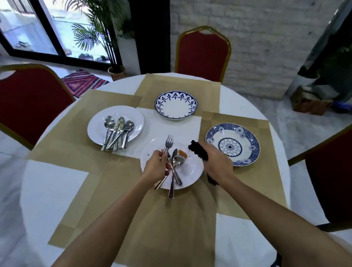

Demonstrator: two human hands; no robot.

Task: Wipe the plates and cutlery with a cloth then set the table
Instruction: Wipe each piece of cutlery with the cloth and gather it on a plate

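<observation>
Left hand [155, 167] fingers pinch a fork [167, 145] at its neck over the dirty white plate [192, 170], frame centre; right hand [217, 163] grips a soft black cloth [198, 149] just beside. Thin, stiff, likely slippery cutlery: best held by the handles
</observation>
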